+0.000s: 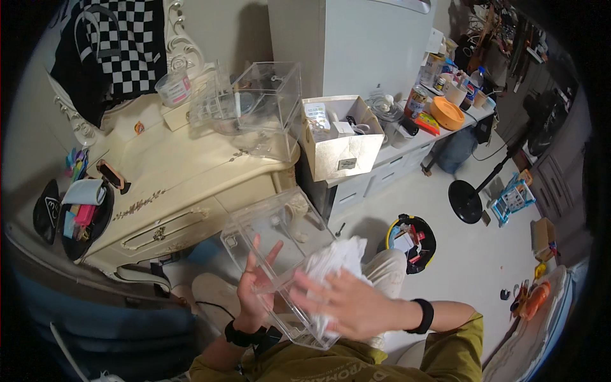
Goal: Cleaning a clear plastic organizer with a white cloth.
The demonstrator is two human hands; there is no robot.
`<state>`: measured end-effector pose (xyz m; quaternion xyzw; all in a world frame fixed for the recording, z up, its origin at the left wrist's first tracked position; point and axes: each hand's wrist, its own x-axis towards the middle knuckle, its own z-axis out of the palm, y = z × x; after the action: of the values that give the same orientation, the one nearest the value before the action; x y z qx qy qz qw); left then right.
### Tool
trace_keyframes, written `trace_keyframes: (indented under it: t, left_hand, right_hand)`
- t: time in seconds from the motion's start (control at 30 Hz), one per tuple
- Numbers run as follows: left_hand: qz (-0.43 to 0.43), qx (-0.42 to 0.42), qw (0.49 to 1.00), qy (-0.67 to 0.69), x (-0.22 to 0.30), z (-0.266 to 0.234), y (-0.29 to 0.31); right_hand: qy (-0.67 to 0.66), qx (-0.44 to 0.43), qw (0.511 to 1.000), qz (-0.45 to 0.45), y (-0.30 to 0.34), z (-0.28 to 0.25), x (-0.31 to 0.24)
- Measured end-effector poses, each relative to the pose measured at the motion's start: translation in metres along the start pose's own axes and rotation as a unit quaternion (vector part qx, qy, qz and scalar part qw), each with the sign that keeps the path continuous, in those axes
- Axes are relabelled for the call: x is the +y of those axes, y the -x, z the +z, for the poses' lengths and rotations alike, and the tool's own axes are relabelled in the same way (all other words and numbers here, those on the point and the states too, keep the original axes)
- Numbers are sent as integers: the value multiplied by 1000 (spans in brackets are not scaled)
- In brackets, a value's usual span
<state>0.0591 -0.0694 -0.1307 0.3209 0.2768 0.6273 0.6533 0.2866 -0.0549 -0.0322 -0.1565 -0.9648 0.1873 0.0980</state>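
Observation:
A clear plastic box point(264, 223) is tilted above my lap. My left hand point(253, 294) holds its near left side, with the thumb and fingers showing around and through the clear wall. My right hand point(350, 305) grips a crumpled white cloth point(344, 256) against the right side of the box. The right fingers are slightly blurred, and the cloth partly hides the box wall behind it. Another clear plastic box point(270, 95) stands on the cream dresser point(184, 162), beyond my hands.
A cream storage box point(344, 149) of small items stands right of the dresser. On the floor is a black bin point(425, 254) with a yellow rim, holding rubbish. A fan base point(464, 200) stands farther right. An orange bowl point(447, 113) sits on the cluttered counter.

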Motion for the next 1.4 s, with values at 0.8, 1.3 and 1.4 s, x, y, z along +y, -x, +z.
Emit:
trace_keyframes:
  t: [0.8,1.3,1.4]
  left_hand:
    - [424,224,865,148,58,-12,2]
    - [217,188,958,19,129,-124,-67]
    - [167,216,962,-2,131,-133,-67]
  right_hand:
    - [-164,418,894,-12,-137,32,-3]
    - [-218,554,803,-32,-329,26,100]
    - [-208,549,809,-23,-340,31,106]
